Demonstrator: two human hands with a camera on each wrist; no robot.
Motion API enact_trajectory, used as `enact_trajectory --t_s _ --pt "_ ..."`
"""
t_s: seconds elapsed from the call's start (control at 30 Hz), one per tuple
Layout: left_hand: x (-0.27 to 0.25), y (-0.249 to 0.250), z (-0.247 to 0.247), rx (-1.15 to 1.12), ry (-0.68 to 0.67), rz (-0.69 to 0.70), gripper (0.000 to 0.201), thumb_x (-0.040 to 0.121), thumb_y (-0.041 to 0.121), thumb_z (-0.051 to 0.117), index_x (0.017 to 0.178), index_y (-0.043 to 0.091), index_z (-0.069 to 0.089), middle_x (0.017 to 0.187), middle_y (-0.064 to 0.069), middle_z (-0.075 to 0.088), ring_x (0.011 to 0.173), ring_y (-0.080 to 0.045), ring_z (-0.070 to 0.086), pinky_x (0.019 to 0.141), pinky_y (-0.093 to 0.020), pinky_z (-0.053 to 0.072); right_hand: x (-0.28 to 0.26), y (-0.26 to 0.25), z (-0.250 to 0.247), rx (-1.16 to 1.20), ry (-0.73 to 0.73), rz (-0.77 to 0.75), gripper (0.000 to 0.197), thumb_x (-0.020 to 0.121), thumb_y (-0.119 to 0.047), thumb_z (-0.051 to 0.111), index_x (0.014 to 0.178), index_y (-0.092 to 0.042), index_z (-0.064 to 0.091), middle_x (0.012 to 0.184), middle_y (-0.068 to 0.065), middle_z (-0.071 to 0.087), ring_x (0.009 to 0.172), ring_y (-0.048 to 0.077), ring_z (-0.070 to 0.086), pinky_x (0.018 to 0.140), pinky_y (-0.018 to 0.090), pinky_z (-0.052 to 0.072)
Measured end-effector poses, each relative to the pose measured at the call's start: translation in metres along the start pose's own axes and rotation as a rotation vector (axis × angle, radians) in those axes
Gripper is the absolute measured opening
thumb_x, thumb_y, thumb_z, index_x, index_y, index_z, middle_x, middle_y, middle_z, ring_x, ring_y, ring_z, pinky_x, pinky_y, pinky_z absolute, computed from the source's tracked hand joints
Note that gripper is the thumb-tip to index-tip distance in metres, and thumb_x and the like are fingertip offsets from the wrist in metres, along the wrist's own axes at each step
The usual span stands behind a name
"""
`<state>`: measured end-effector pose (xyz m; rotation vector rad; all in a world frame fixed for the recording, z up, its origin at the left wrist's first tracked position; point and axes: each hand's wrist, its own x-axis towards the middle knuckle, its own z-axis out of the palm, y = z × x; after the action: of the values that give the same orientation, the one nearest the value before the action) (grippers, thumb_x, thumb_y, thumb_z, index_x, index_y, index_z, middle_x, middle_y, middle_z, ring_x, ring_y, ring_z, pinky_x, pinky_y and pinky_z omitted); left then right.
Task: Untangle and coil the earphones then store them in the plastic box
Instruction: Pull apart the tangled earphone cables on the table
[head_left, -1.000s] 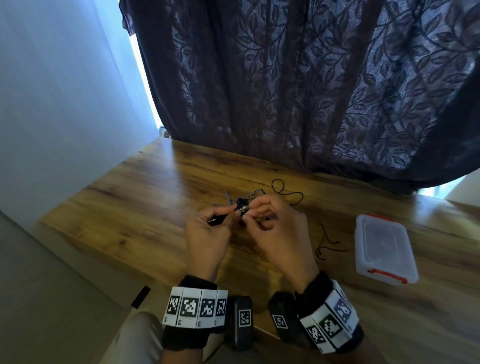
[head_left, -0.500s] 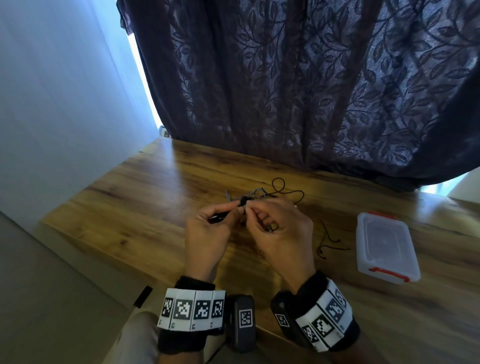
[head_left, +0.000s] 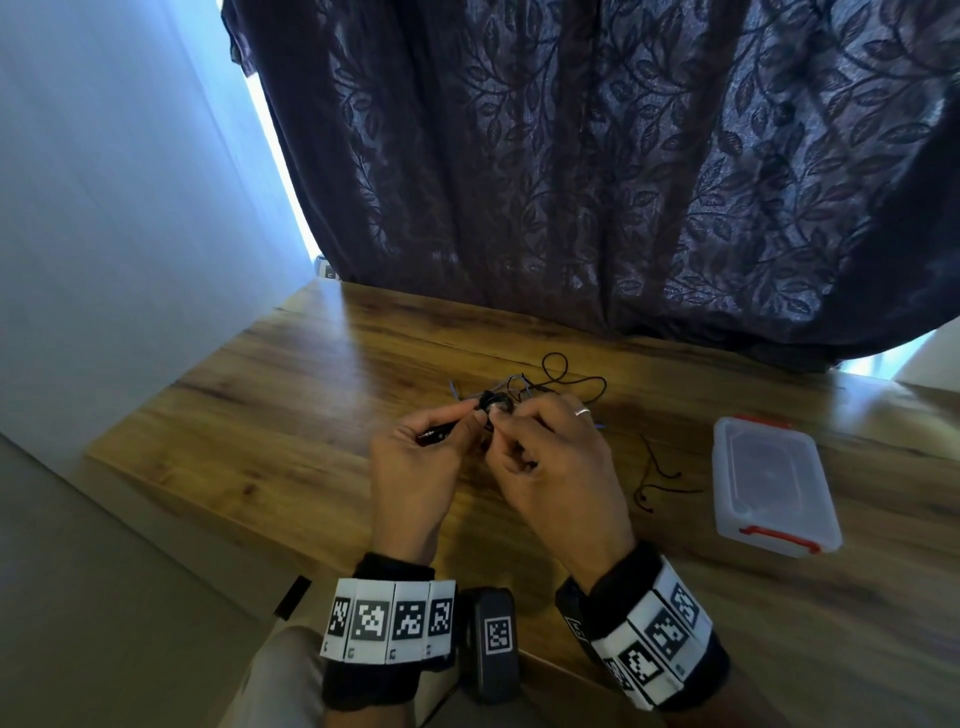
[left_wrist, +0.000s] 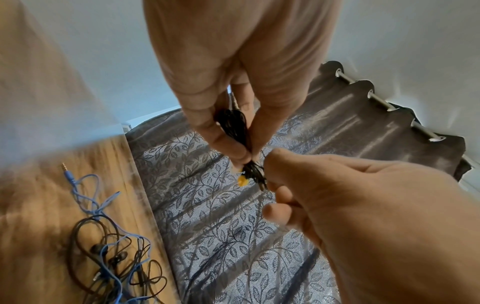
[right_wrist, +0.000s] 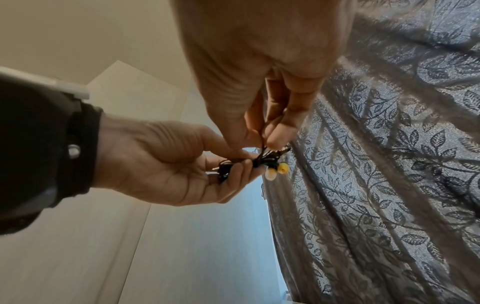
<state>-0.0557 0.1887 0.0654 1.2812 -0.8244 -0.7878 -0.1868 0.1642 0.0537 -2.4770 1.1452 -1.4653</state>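
A coiled bundle of black earphones (head_left: 491, 406) with yellow ear tips (right_wrist: 283, 168) is held above the wooden table (head_left: 291, 415). My left hand (head_left: 467, 415) pinches the coil (left_wrist: 233, 127) between thumb and fingers. My right hand (head_left: 506, 415) pinches the black cord (right_wrist: 262, 144) at the bundle's end, right beside the left fingertips. The clear plastic box (head_left: 769, 483) with red clasps sits shut on the table to the right of my hands.
A tangle of blue and black earphones (left_wrist: 111, 257) lies on the table just beyond my hands, its blue jack (left_wrist: 68, 171) pointing away. A loose black cord (head_left: 660, 478) lies between my right hand and the box. A dark leaf-patterned curtain (head_left: 623, 182) hangs behind the table.
Both hands stay at the same spot over the table. The right fingers have shifted their pinch on the cord at the end of the bundle, which the left hand keeps holding.
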Motion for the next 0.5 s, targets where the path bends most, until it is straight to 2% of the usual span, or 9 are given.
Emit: enact_trajectory --t_s 0.23,0.5 --pt "0.0005 -0.0004 0.0003 0.003 0.004 0.009 0.015 0.082 0.006 0.078 0.093 0.016 0.079 0.088 -0.003 0.079 0.087 -0.021 0.075 0.078 -0.035 0.060 -0.0003 -0.0012 -0.0005 -0.015 0.005 0.001 0.013 0.087 -0.012 0.068 0.075 -0.008 0.068 0.082 0.003 0.059 0.081 0.021 0.055 0.066 0.034 0.053" --pt "-0.0002 0.0002 0.0027 0.049 0.006 0.009 0.015 0.082 0.008 0.078 0.095 0.015 0.079 0.089 -0.002 0.079 0.088 -0.021 0.075 0.081 -0.040 0.061 -0.0012 -0.0024 -0.0024 -0.016 0.015 0.014 0.013 0.089 -0.014 0.065 0.079 -0.007 0.070 0.084 0.004 0.059 0.081 0.022 0.056 0.066 0.036 0.054"
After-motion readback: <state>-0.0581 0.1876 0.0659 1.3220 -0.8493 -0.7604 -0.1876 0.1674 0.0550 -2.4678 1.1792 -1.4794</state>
